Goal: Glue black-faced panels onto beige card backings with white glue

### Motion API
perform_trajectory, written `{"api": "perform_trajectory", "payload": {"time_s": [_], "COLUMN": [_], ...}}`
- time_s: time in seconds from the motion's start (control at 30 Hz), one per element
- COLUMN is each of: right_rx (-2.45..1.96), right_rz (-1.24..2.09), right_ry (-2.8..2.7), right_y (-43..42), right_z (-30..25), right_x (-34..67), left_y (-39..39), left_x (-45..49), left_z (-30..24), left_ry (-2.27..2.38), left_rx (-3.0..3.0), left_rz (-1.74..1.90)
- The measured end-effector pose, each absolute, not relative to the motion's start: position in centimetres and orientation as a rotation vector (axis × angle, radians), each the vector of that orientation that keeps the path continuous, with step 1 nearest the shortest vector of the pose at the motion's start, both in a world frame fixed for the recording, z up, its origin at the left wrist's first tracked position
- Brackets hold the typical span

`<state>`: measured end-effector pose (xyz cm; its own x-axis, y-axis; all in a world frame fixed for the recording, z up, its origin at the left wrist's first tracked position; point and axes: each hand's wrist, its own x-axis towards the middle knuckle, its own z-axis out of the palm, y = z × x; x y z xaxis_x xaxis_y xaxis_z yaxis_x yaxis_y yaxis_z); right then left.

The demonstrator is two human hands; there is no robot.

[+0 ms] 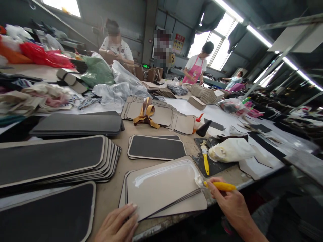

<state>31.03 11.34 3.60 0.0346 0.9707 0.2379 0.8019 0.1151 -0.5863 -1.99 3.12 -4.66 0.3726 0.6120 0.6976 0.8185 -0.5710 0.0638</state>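
Observation:
My right hand is closed round the yellow handle of a glue brush. Its pale, paste-covered bristles touch the right edge of a beige rounded panel, the top one of a small fanned stack. A white streak of wet paste runs along that panel's far edge. Fingers stretched out, my left hand lies flat on the panel's near left corner. A second yellow-handled brush rests on a dark, smeared board, beside a white plastic bottle lying on its side with paste around its opening.
Dark panels with beige borders are stacked at left, and two more lie behind the beige stack. Farther back are a brown and yellow ribbon, a red-tipped bottle and plastic bags. Several people work across the room.

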Motion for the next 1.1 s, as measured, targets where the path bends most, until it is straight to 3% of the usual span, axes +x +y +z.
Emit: {"api": "perform_trajectory", "payload": {"time_s": [0.23, 0.5, 0.77, 0.97, 1.1], "right_rx": [-1.382, -0.667, -0.466, -0.723, -1.041], "right_rz": [0.682, 0.607, 0.656, 0.745, 1.005], "right_ry": [-1.875, -2.187, -2.457, -2.243, -1.818], "right_y": [11.0, 11.6, 8.0, 7.2, 6.7], "right_z": [4.0, 2.1, 1.7, 2.7, 2.1], "right_x": [24.1, 14.4, 16.6, 19.0, 17.2], "left_y": [1.7, 1.4, 1.3, 1.1, 1.0], "left_x": [-1.5, -0.7, -1.0, -1.0, -0.9], "left_z": [-5.0, -4.6, -4.8, -4.9, -4.8], "left_ry": [-1.502, -1.684, -1.575, -1.605, -1.635], "left_rx": [-2.356, -2.300, -2.280, -2.292, -2.305], "left_rz": [-1.251, -1.391, -1.465, -1.414, -1.376]}}
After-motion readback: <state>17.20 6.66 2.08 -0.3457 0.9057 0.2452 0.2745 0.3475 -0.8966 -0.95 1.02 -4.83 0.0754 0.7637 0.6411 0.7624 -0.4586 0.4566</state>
